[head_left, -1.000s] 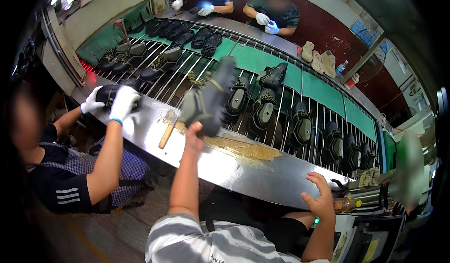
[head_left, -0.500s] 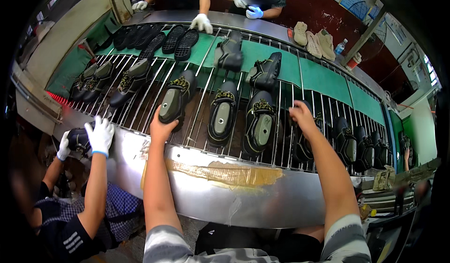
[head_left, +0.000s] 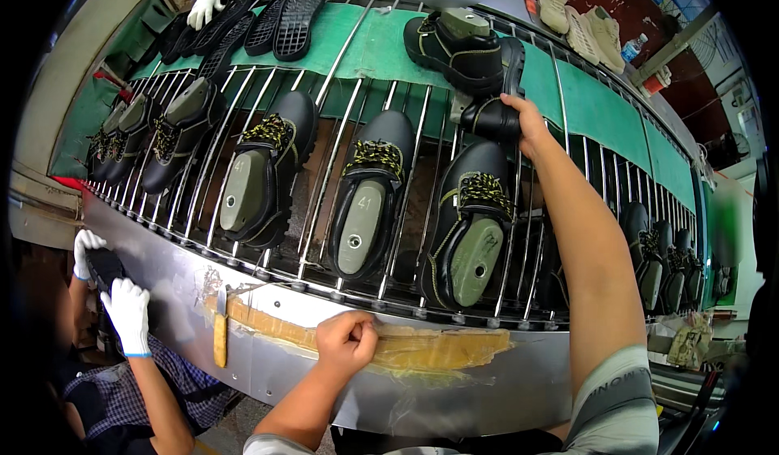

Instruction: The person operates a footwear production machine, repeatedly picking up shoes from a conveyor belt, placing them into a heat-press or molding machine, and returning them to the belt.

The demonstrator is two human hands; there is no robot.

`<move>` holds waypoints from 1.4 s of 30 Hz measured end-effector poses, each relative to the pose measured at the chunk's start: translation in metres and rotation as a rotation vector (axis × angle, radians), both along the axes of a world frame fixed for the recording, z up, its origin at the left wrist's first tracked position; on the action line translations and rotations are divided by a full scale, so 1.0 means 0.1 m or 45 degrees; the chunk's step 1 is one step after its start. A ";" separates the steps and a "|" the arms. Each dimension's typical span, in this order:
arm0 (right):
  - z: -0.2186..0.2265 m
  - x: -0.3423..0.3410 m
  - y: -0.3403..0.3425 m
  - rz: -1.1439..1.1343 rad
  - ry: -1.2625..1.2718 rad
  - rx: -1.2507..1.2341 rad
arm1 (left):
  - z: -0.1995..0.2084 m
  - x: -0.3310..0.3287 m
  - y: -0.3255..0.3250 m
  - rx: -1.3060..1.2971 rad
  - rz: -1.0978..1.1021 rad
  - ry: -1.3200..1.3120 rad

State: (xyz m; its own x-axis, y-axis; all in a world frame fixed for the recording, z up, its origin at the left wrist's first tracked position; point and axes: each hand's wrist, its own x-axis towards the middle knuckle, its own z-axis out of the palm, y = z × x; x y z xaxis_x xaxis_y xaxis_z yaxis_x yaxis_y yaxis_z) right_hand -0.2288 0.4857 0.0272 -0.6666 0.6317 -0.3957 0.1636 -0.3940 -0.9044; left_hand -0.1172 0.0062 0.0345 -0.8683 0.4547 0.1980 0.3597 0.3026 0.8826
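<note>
My right hand [head_left: 529, 124] reaches over the metal rods and grips the toe of a black shoe [head_left: 489, 120] at the green strip. Another black shoe [head_left: 456, 56] with a grey-green last inside rests against it, partly covering it. My left hand [head_left: 347, 343] is closed in a fist over the taped front edge, with nothing visible in it. Between my hands and the strip, three laced black shoes stand on the rods: a left one [head_left: 272, 167], a middle one [head_left: 372, 191] and a right one [head_left: 472, 224]. Each holds a grey-green last.
A yellow-handled knife [head_left: 220, 337] lies on the metal ledge [head_left: 182, 264]. Black soles [head_left: 294, 21] sit on the green strip [head_left: 349, 41]. More shoes stand at both sides. Co-workers' gloved hands [head_left: 130, 317] work at lower left and the far side. Beige shoes [head_left: 584, 29] stand far right.
My left hand has left the left shoe and closed over the front edge. My right hand has moved up to the shoe by the strip. The blurred shoe beside it has shifted right.
</note>
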 end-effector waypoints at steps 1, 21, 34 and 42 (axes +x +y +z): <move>0.09 0.02 0.04 -0.057 0.047 0.079 | 0.01 0.01 0.00 -0.010 0.019 -0.002; 2.75 5.50 -2.16 -0.752 0.237 0.836 | -0.05 0.54 0.19 0.194 0.156 0.038; 2.43 9.67 -6.13 -2.229 -0.409 1.121 | -0.25 3.85 1.34 0.042 -1.222 -0.052; 2.86 11.61 -5.81 -2.405 -1.303 1.082 | -0.30 4.34 1.67 0.059 -1.259 0.091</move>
